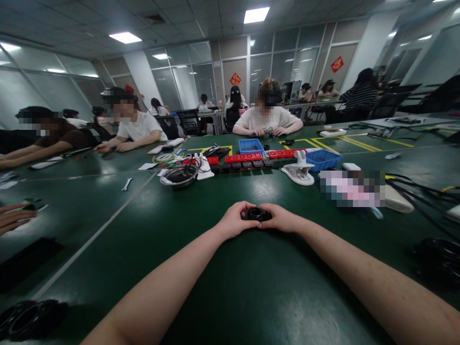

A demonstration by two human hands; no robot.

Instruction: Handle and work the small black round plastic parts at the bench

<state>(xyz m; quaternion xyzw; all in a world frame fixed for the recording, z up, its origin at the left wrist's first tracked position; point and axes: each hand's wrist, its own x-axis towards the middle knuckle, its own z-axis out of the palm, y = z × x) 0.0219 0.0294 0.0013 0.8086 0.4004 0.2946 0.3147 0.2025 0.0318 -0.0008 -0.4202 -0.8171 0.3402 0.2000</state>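
Between my two hands is a small black part with a round, ring-like opening (255,213), held just above or on the green tabletop (230,273); I cannot tell whether it touches the table. My left hand (237,220) grips its left side, the thumb along the near edge. On the other side, my right hand (277,217) has its fingers and thumb closed on the same part. The fingers cover much of its sides, so its full shape is hidden.
Ahead lie a metal bowl (178,176), red power strips (244,157), a white clip stand (300,170) and blue trays (321,159). A wrench (127,184) lies left, cables (413,189) right. Black ringed objects (30,318) sit near left. Co-workers sit around, one opposite (268,115).
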